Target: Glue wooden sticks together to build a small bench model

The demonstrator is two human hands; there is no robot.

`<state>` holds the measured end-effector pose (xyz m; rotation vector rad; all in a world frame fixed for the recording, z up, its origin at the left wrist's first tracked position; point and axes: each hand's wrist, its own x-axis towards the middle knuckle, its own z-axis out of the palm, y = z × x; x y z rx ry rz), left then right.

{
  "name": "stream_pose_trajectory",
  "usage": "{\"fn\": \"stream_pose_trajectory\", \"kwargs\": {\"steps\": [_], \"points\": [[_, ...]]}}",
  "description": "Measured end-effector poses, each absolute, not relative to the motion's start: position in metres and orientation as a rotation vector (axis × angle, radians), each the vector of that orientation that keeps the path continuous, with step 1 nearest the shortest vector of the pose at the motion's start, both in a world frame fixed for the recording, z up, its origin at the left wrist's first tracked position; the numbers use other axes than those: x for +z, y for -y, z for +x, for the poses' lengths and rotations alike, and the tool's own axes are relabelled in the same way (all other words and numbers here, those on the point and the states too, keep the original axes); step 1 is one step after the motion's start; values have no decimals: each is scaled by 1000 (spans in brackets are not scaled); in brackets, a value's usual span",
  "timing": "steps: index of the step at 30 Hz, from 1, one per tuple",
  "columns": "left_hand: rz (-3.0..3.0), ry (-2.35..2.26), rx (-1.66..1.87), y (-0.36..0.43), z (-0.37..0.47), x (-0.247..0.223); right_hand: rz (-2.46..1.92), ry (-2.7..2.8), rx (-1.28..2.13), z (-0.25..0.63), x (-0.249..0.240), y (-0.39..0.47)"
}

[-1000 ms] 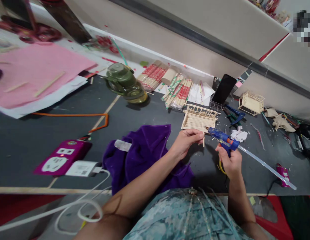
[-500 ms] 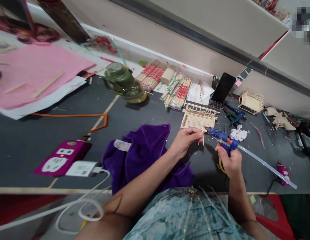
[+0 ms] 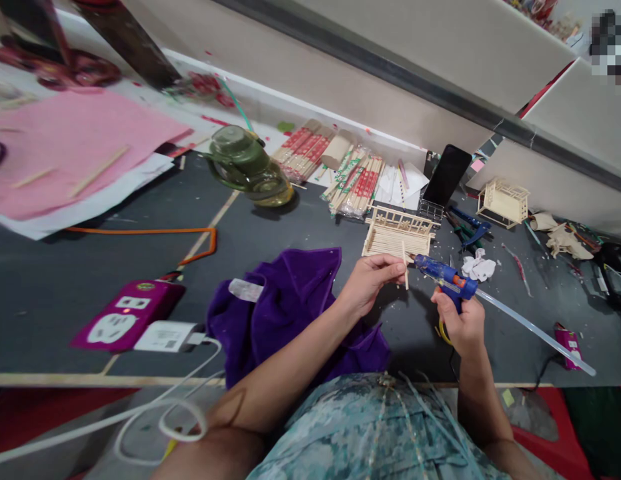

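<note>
Between thumb and fingers my left hand (image 3: 374, 285) pinches a short thin wooden stick (image 3: 405, 267), held roughly upright. My right hand (image 3: 461, 325) is wrapped round the handle of a blue hot glue gun (image 3: 443, 272), its nozzle pointing left at the stick; whether the tip touches cannot be made out. A long clear glue stick (image 3: 535, 332) juts from the gun's back end. Just beyond my left hand lies a small wooden stick-built frame (image 3: 397, 233) with a slatted base and a railing. Beneath my left forearm is a crumpled purple cloth (image 3: 285, 307).
Bundled wrapped chopsticks (image 3: 357, 183) and a green jug (image 3: 253, 167) stand toward the back. A phone (image 3: 449, 175) leans upright near pliers (image 3: 470, 230) and a second wooden model (image 3: 504, 202). At left sits a purple power strip (image 3: 130, 313) with a white charger (image 3: 167, 336).
Both hands keep their grips, and the glue gun stays by the stick. Only a very slight shift shows in the view.
</note>
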<state>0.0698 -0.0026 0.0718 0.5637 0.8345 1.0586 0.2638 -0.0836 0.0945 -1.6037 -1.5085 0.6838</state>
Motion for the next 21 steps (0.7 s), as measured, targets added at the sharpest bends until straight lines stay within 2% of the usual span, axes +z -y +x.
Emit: {"fn": "stream_pose_trajectory", "kwargs": {"steps": [21], "points": [[522, -833, 1099, 1, 70, 73, -1623, 1538, 682, 264, 94, 86]]}}
